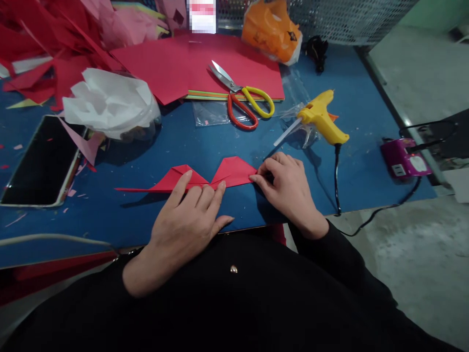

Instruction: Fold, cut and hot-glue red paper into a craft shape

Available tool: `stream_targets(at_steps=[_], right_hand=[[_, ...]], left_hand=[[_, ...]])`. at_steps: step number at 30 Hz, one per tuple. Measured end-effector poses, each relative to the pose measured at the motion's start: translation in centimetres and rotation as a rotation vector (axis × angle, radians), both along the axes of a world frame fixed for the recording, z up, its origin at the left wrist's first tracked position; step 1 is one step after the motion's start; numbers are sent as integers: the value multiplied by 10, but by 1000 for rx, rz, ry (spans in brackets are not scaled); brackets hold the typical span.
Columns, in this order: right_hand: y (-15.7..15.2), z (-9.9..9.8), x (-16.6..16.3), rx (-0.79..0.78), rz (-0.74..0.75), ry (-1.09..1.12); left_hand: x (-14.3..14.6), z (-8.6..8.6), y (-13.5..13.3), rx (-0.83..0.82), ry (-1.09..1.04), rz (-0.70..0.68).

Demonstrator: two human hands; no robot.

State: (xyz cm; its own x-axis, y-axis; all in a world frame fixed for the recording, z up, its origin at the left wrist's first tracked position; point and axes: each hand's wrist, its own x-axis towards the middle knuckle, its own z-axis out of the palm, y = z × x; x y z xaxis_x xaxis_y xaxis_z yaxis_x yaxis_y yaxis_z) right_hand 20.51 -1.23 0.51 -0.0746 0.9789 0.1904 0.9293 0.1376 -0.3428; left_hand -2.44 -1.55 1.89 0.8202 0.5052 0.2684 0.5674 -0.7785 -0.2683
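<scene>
A folded piece of red paper [232, 172] lies along the near part of the blue table, with two raised peaks and a thin point at its left end. Across its lower edge rests my left hand [188, 210], fingers stretched out and pressing the paper down, thumb apart. My right hand [286, 183] pinches the paper's right end between thumb and forefinger. Beyond the paper lie open scissors [238, 90] with one red and one yellow handle. A yellow glue gun [322, 117] with a white glue stick rests to the right.
Red paper sheets [157, 68] are stacked at the back, near an orange plastic bag [273, 32]. A phone [40, 161] and crumpled white paper [112, 102] lie left. At right, a purple power socket [405, 159] sits by the table edge with cords.
</scene>
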Motion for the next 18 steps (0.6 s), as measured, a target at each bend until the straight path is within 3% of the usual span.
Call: stream_targets(at_steps=[13, 15, 18], right_hand=[[-15, -9, 17, 67, -272, -44], [-22, -9, 17, 154, -326, -72], [-36, -5, 5, 438, -309, -57]], left_hand=[[-2, -2, -1, -17, -40, 15], [-2, -3, -2, -27, -42, 18], [-2, -4, -2, -38, -50, 25]])
